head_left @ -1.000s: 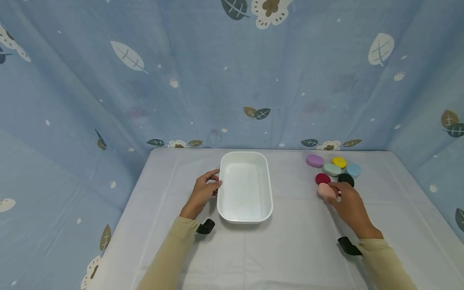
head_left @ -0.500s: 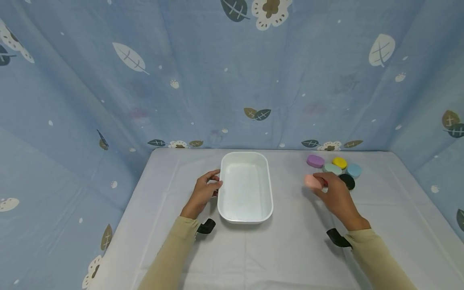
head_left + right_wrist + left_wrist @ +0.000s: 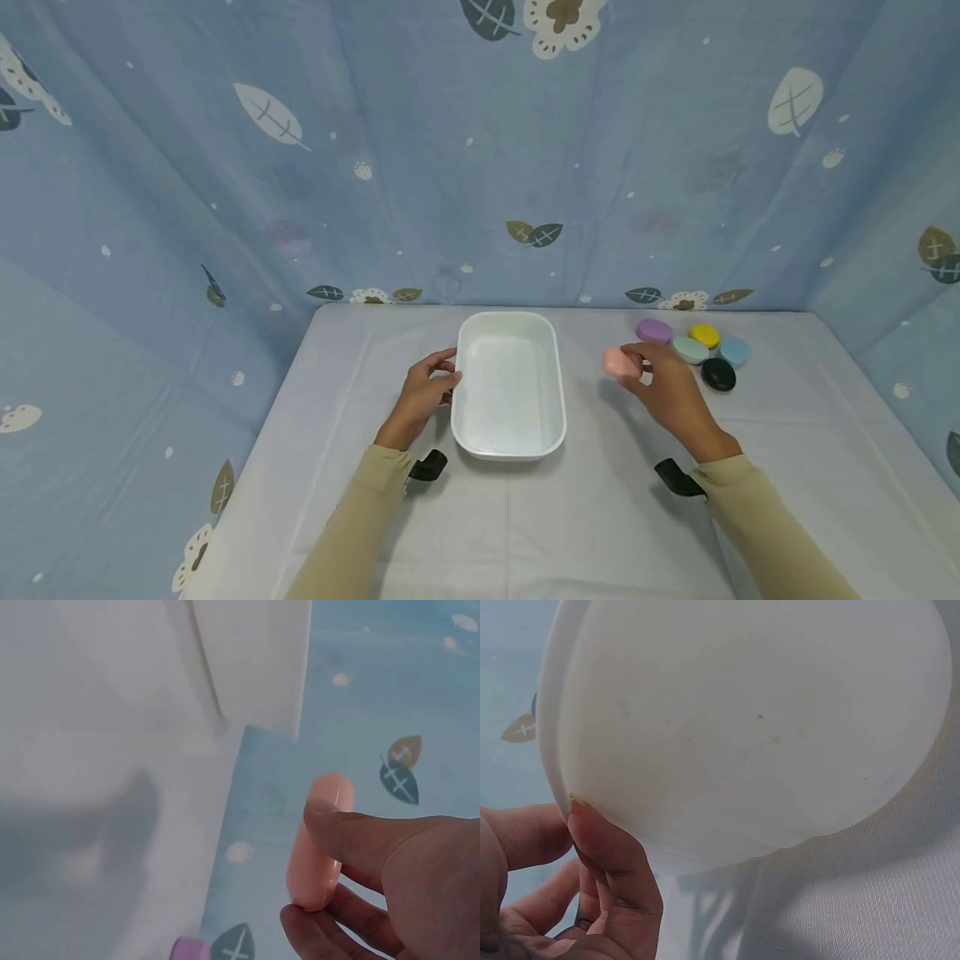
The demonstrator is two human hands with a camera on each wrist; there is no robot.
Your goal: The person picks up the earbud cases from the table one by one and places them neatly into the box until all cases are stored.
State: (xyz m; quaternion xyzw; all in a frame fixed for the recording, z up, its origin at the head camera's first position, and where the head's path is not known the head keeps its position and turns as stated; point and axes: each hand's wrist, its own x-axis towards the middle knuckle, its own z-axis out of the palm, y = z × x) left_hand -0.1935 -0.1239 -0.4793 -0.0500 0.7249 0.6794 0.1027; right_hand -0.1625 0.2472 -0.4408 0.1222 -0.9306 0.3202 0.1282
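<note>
A deep white rectangular tray (image 3: 508,456) with rounded corners stands mid-table. At its left rim, my left hand (image 3: 417,402) pinches the edge between thumb and finger; the left wrist view shows the tray wall (image 3: 757,735) close up. To the right, my right hand (image 3: 669,398) holds a glossy peach-pink oval piece (image 3: 621,363) above the table. Thumb and fingers grip its two faces, and the right wrist view shows the piece (image 3: 319,859) edge-on. The dark red oval piece is out of sight in the head view, where my right hand covers its former spot.
Behind and right of my right hand lie several oval pieces: purple (image 3: 655,331), yellow (image 3: 704,335), pale green (image 3: 690,350), light blue (image 3: 734,352) and black (image 3: 718,375). A white cloth covers the table (image 3: 570,525). Blue patterned curtains (image 3: 420,150) enclose the back and sides.
My right hand has lifted the peach-pink oval piece from beside the cluster and carried it left towards the tray. My left hand has stayed on the tray rim.
</note>
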